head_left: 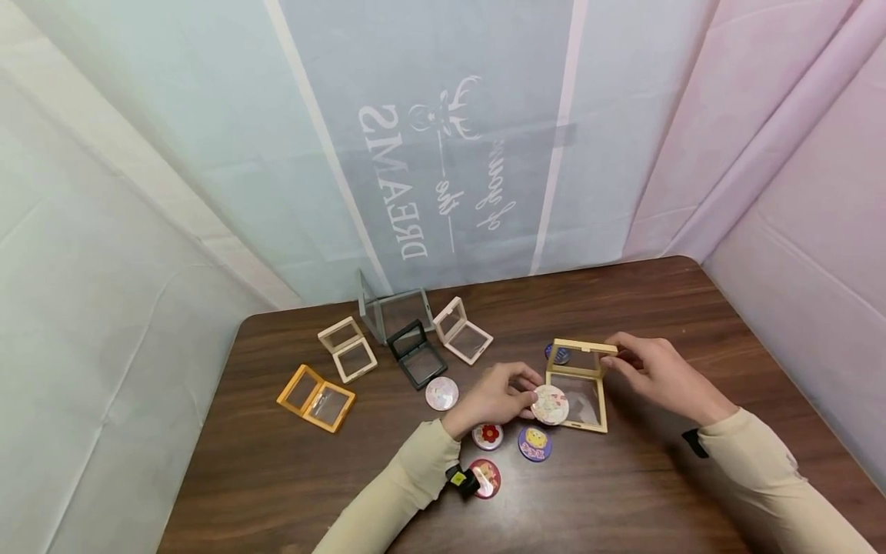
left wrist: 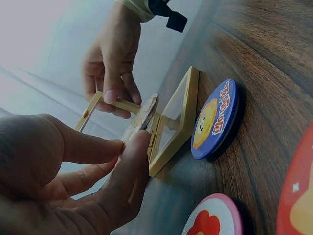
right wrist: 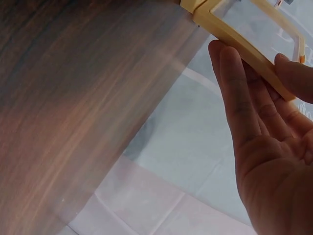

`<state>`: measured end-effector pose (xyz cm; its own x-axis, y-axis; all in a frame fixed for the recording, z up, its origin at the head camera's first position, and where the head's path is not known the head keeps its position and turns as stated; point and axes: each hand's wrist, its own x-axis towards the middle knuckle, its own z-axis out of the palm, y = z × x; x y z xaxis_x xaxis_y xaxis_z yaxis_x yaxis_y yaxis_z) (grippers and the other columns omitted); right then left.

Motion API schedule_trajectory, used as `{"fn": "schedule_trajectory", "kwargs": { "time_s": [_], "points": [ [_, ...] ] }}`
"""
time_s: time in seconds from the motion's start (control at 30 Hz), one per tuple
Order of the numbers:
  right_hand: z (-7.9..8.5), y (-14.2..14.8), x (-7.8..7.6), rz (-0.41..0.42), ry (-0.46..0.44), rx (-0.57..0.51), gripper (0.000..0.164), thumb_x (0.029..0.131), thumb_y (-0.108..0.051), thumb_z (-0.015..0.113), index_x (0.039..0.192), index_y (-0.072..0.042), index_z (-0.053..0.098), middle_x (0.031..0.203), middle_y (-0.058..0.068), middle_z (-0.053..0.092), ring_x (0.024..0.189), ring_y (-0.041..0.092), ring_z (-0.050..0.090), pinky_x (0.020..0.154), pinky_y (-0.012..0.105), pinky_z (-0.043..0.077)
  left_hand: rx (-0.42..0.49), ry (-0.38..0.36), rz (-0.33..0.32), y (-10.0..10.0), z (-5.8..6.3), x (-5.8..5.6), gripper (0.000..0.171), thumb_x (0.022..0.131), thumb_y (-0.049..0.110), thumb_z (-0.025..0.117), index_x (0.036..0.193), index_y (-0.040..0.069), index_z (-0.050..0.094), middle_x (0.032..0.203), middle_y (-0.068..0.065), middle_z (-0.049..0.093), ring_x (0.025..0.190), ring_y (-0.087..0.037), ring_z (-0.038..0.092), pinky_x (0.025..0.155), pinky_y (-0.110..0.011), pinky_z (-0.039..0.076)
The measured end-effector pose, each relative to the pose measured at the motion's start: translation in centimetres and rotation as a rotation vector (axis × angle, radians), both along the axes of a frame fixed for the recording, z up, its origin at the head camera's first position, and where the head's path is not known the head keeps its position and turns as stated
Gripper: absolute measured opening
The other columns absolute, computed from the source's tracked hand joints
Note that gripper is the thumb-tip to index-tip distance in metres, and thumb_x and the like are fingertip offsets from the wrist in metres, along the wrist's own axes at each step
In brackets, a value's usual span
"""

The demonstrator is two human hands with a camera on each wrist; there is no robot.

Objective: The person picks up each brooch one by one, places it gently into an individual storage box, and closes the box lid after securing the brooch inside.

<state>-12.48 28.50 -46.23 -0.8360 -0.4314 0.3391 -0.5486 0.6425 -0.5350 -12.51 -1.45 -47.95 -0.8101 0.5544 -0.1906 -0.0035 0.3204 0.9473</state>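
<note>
My left hand (head_left: 500,394) pinches a round pale badge (head_left: 551,405) by its edge between thumb and fingers. The badge is tilted over the lower half of a yellow hinged display frame (head_left: 604,412) with clear film windows. With thumb and fingers, my right hand (head_left: 654,375) grips the raised lid (right wrist: 249,51) of that frame at its side. In the left wrist view the badge stands nearly edge-on, close to the frame's hinge. A blue badge with a yellow cartoon face (left wrist: 215,120) lies beside the frame.
Around my left arm lie a red flower badge (head_left: 487,436), a red badge (head_left: 487,478) and a pink badge (head_left: 441,393). A dark blue badge (head_left: 557,354) sits behind the yellow frame. Several open frames, including an orange one (head_left: 331,408) and a black one (head_left: 418,362), stand at left.
</note>
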Motion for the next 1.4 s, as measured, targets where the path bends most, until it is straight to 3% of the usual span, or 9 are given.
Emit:
{"fn": "schedule_trajectory", "kwargs": {
  "time_s": [0.1, 0.33, 0.43, 0.6, 0.9, 1.1, 1.4],
  "points": [
    [0.4, 0.1, 0.2, -0.008, -0.014, 0.0, 0.02, 0.093, 0.004, 0.079, 0.104, -0.011, 0.07, 0.088, -0.001, 0.075, 0.074, 0.007, 0.066, 0.06, 0.02, 0.052, -0.01, 0.021, -0.001, 0.5, -0.1, -0.1, 0.016, 0.101, -0.002, 0.068, 0.116, -0.002, 0.072, 0.105, -0.017, 0.075, 0.08, -0.03, 0.079, 0.067, -0.026, 0.063],
    [1.4, 0.3, 0.3, -0.01, 0.006, 0.0, 0.02, 0.094, 0.005, 0.077, 0.107, -0.009, 0.071, 0.089, 0.001, 0.074, 0.073, 0.002, 0.062, 0.06, 0.018, 0.051, -0.062, 0.07, 0.015, 1.8, -0.1, -0.7, 0.016, 0.102, 0.004, 0.07, 0.117, 0.003, 0.077, 0.1, -0.008, 0.077, 0.068, -0.008, 0.073, 0.064, -0.021, 0.061],
    [1.5, 0.5, 0.0, -0.003, 0.011, -0.002, 0.021, 0.094, 0.007, 0.076, 0.107, -0.008, 0.071, 0.088, 0.0, 0.072, 0.07, 0.002, 0.059, 0.059, 0.017, 0.048, -0.052, 0.057, 0.035, 2.4, 0.0, -1.1, 0.016, 0.101, 0.003, 0.07, 0.115, 0.003, 0.078, 0.098, -0.007, 0.078, 0.067, -0.01, 0.075, 0.065, -0.024, 0.063],
    [1.2, 0.6, -0.2, 0.004, 0.002, -0.008, 0.017, 0.098, 0.002, 0.075, 0.108, -0.01, 0.071, 0.092, 0.005, 0.075, 0.074, 0.006, 0.065, 0.062, 0.017, 0.052, -0.026, 0.016, 0.069, 3.4, 0.0, -1.3, 0.016, 0.101, 0.001, 0.071, 0.113, 0.003, 0.08, 0.097, -0.006, 0.078, 0.068, -0.016, 0.078, 0.065, -0.03, 0.064],
    [0.8, 0.9, 0.6, 0.009, -0.027, -0.027, 0.02, 0.097, 0.004, 0.074, 0.108, -0.012, 0.071, 0.094, 0.001, 0.075, 0.077, 0.009, 0.066, 0.063, 0.021, 0.054, -0.072, 0.032, 0.153, 4.9, -0.2, -0.6, 0.015, 0.099, 0.001, 0.074, 0.11, 0.005, 0.083, 0.093, -0.007, 0.082, 0.07, -0.02, 0.079, 0.058, -0.021, 0.06],
    [0.8, 0.8, 0.7, 0.015, -0.021, -0.027, 0.02, 0.097, 0.004, 0.074, 0.109, -0.011, 0.071, 0.094, 0.0, 0.075, 0.077, 0.007, 0.066, 0.063, 0.022, 0.055, -0.104, 0.04, 0.189, 5.3, -0.4, -0.4, 0.013, 0.098, 0.003, 0.075, 0.107, 0.006, 0.084, 0.089, -0.004, 0.081, 0.067, -0.015, 0.078, 0.058, -0.02, 0.059],
    [0.9, 0.8, 0.6, 0.004, -0.021, 0.006, 0.019, 0.1, 0.002, 0.072, 0.112, -0.013, 0.072, 0.096, 0.0, 0.075, 0.074, 0.008, 0.063, 0.062, 0.021, 0.052, -0.218, 0.136, 0.145, 5.2, -0.7, -0.6, 0.012, 0.098, 0.01, 0.077, 0.108, 0.011, 0.084, 0.086, 0.002, 0.08, 0.062, 0.001, 0.068, 0.059, -0.017, 0.055]
  ]
}}
